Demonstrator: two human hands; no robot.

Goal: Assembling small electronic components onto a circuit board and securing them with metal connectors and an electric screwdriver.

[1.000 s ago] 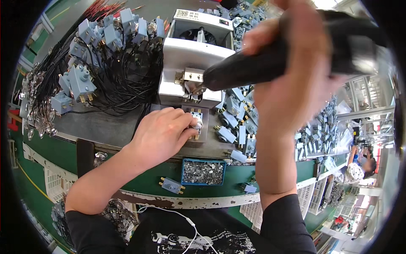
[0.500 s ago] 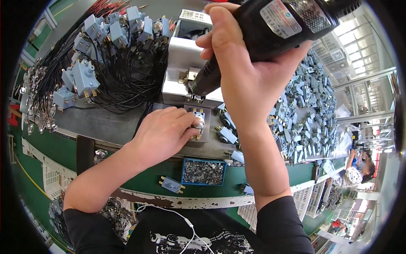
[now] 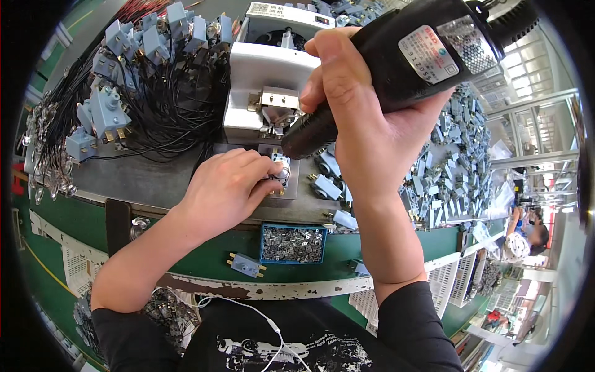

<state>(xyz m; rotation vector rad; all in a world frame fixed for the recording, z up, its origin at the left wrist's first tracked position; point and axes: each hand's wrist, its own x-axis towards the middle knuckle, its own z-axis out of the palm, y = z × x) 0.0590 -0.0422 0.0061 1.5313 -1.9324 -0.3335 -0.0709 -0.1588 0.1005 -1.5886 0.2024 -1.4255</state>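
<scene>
My right hand [image 3: 372, 118] is wrapped round a thick black electric screwdriver [image 3: 415, 49], tilted down to the left. Its tip is just above the far right end of a small switch-like part [image 3: 282, 167] with brass tabs; I cannot tell if they touch. That part lies on a square metal block [image 3: 288, 186]. With thumb and forefinger, my left hand [image 3: 229, 186] pinches it from the left, hiding some of it. Just behind the block stands a white screw feeder [image 3: 245, 121] with a metal outlet at its front.
Grey-blue switches with black wires [image 3: 161, 93] are heaped at left. A big pile of loose grey-blue switches [image 3: 446, 167] covers the right side. In front stands a blue tray [image 3: 291, 245] of small metal pieces, beside a single switch [image 3: 245, 265]. Another person [image 3: 520, 242] is far right.
The screwdriver tip has come away from the feeder's outlet, toward the part on the block. My left hand keeps its pinch on that part. The whole view has shifted slightly.
</scene>
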